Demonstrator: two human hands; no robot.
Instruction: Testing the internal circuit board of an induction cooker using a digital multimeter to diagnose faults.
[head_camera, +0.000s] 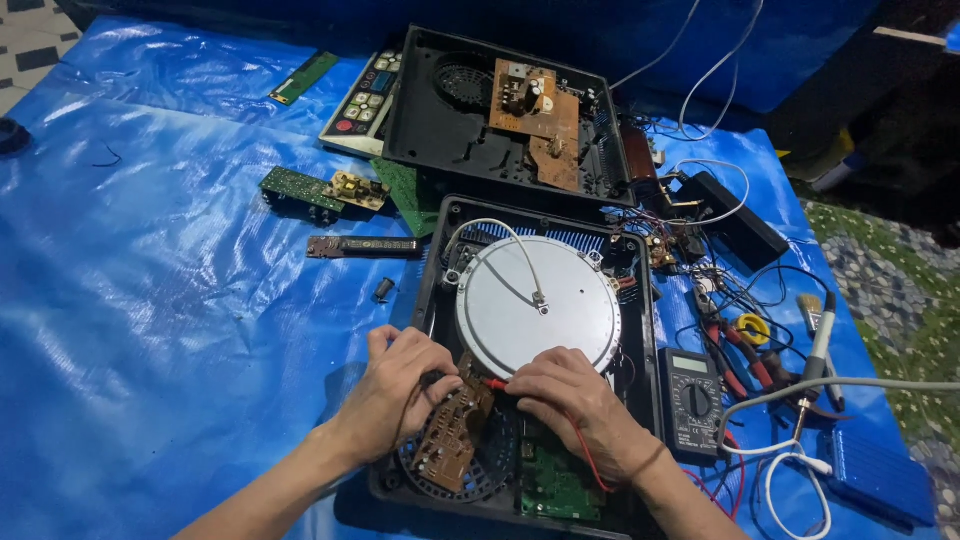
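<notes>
Probes meet between your hands: your right hand (572, 400) pinches the red probe (496, 383), tip aimed left at the brown circuit board (450, 432) your left hand (400, 385) grips.

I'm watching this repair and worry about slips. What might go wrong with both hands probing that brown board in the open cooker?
The right hand holds a red probe on the brown circuit board, which the left hand steadies; a slip may bridge neighbouring contacts. The red lead runs under the right wrist and could snag. The soldering iron lies among loose wires by the multimeter; if hot, it might scorch them.
</notes>
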